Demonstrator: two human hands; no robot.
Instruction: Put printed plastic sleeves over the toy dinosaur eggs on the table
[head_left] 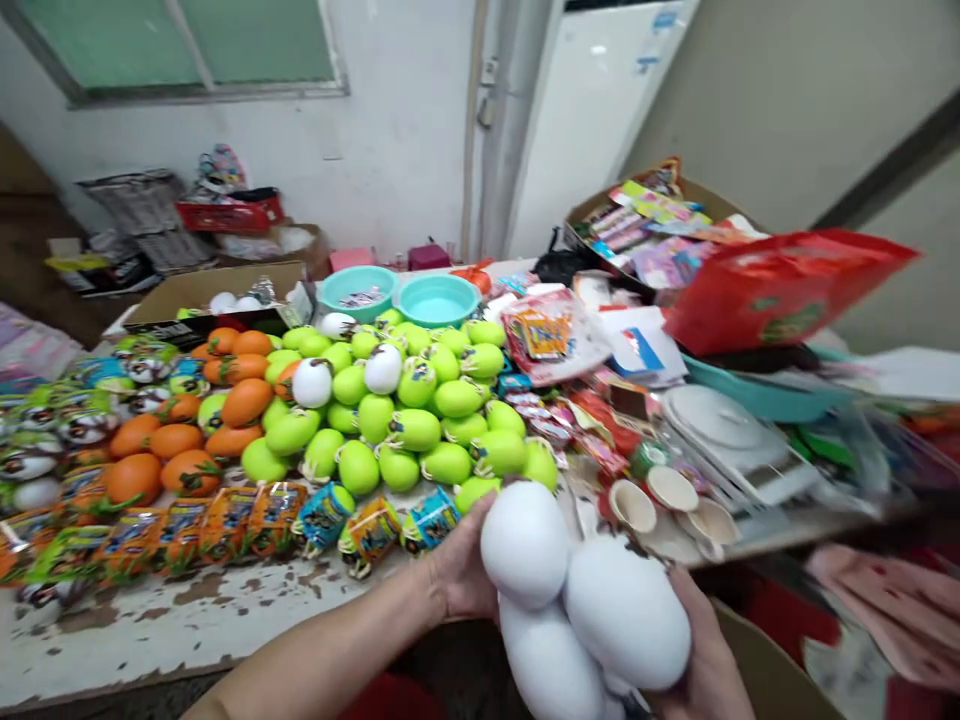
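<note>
Between my left hand (466,565) and my right hand (712,655) are several large white plastic eggs (626,610), clustered in front of me at the table's front edge. My left fingers press on the cluster's left side, partly hidden behind it. My right hand wraps the right side, fingers mostly out of sight. A dark tie or cord shows at the top of one egg. Just beyond my left hand lies a pile of lime-green eggs (416,430), with a few white ones among them. Orange eggs (247,402) lie left of these.
Orange and blue snack packets (227,522) line the worn white table (172,635). Behind stand a turquoise basin (439,300) and a cardboard box (169,300). Paper cups (632,505), a kitchen scale (720,425) and a red bag (780,290) sit on the right.
</note>
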